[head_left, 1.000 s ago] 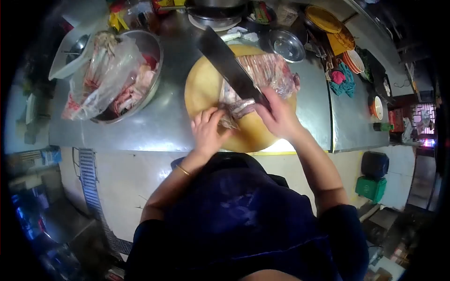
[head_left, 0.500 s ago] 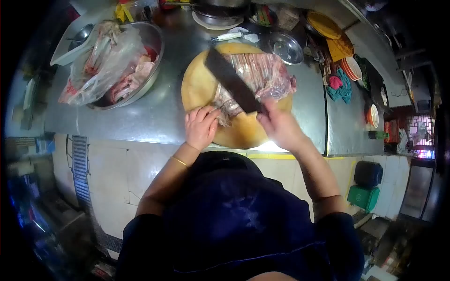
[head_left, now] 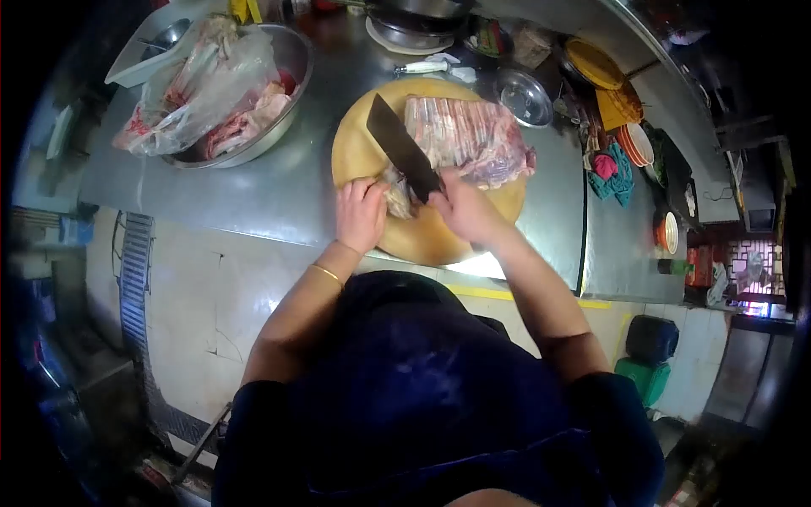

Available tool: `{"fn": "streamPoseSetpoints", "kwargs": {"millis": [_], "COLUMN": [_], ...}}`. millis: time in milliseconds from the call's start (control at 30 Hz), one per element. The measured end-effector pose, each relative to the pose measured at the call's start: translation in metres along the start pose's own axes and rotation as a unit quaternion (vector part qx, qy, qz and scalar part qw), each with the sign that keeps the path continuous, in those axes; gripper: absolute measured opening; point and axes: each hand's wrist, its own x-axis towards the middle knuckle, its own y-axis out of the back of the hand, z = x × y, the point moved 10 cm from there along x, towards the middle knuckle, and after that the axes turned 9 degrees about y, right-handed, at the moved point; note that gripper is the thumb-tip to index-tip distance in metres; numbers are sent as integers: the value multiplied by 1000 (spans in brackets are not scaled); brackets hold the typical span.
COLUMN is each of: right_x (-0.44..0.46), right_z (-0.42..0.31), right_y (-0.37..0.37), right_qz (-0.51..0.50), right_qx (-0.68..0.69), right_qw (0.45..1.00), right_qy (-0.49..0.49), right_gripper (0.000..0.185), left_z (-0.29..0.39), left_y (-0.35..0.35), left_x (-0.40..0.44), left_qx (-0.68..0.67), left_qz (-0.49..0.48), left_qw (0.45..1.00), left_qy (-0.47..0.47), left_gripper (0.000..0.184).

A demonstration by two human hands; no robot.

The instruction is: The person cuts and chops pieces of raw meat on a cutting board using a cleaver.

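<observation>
A rack of raw ribs (head_left: 466,131) lies on a round wooden chopping board (head_left: 359,135). In front of it is a smaller cut piece of meat (head_left: 399,199), partly covered by the blade and my fingers. My right hand (head_left: 465,207) is closed around the handle of a dark cleaver (head_left: 399,145), whose broad blade slants up and left over the board. At the board's left front edge my left hand (head_left: 361,211) rests with bent fingers on the end of the smaller piece, close to the cleaver.
To the left, a large metal bowl (head_left: 297,97) holds bagged raw meat and bones. Behind the board lie a white-handled tool (head_left: 422,67) and a clear round dish (head_left: 524,97). A teal cloth (head_left: 623,173) and an orange bowl (head_left: 667,230) sit farther right on the steel counter (head_left: 245,198).
My right hand has moved left with the cleaver, bringing its handle nearer my left hand. My left hand stays at the smaller piece of meat. The view has shifted slightly.
</observation>
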Motion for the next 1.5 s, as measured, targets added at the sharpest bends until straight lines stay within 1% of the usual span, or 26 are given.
{"fn": "streamPoseSetpoints", "kwargs": {"millis": [33,100,167,233,267,300,333,367,400,433,467,533,633,733,800,833,867,900,933,1067,1133,1200,1300,1400,1467,1500], "right_x": [2,7,-30,-54,-49,-52,-42,-21,-8,-19,7,19,11,-49,-61,-52,-35,-18,-19,12,25,-7,-73,-67,-64,-25], "right_z": [-18,-48,-95,-98,-81,-60,-21,36,96,100,125,23,-80,-157,-139,-106,-58,6,43,-26,-60,-123,-192,-144,-135,-83], "right_y": [25,81,156,203,213,193,136,66,-14,-77,-84,2,142,263,240,190,120,40,-24,22,89,199,284,201,112,69], "right_qz": [-12,123,373,376,260,310,366,287,112,-9,59,37,282,431,433,429,373,212,46,-71,162,355,445,440,462,335], "right_qx": [61,46,-146,-36,185,195,63,-95,-224,-106,-103,-106,-97,72,117,33,-115,-201,-161,-75,-113,-17,140,23,-292,-239], "right_qw": [997,990,871,817,829,820,876,939,965,989,979,988,926,819,784,823,891,951,985,995,969,897,803,782,827,905], "right_qy": [-43,49,285,435,459,440,309,161,73,105,167,103,230,372,430,371,231,98,42,8,148,262,371,440,128,105], "right_gripper": [39,34,28,33,35,34,35,37,41,42,39,26,20,25,29,31,33,35,37,52,36,25,32,35,32,33], "left_z": [0,-4,-9,-15,-13,-11,-10,-9,-7,-6,-7,-4,-1,-6,-7,-7,-6,-5,-4,-16,-12,-12,-12,-10,-7,-8], "left_y": [0,0,-3,-9,-8,-6,-2,-2,-4,-2,0,-2,5,2,3,4,2,2,4,2,1,-1,2,5,4,-7], "left_x": [5,5,0,-2,-4,-3,-2,1,0,-4,5,-3,-3,-4,1,-6,-6,-2,-7,-9,-10,-19,-12,-17,-17,-21], "left_qx": [7,11,18,28,27,26,25,11,-2,-14,-3,10,27,35,17,8,3,0,-1,6,21,23,5,-4,-2,57], "left_qz": [-4,23,27,12,18,26,36,38,39,29,41,34,65,45,50,49,42,43,30,77,79,65,59,65,63,27], "left_qw": [1000,1000,999,998,999,999,999,999,999,999,999,999,998,998,998,998,999,999,999,996,996,997,997,996,997,995], "left_qy": [1,-2,20,50,43,34,21,15,7,-3,0,3,-5,27,29,30,28,25,19,48,32,41,56,53,51,72], "left_gripper": [24,24,23,22,21,20,19,19,19,18,18,17,16,17,17,17,17,16,16,13,15,15,14,13,13,11]}}
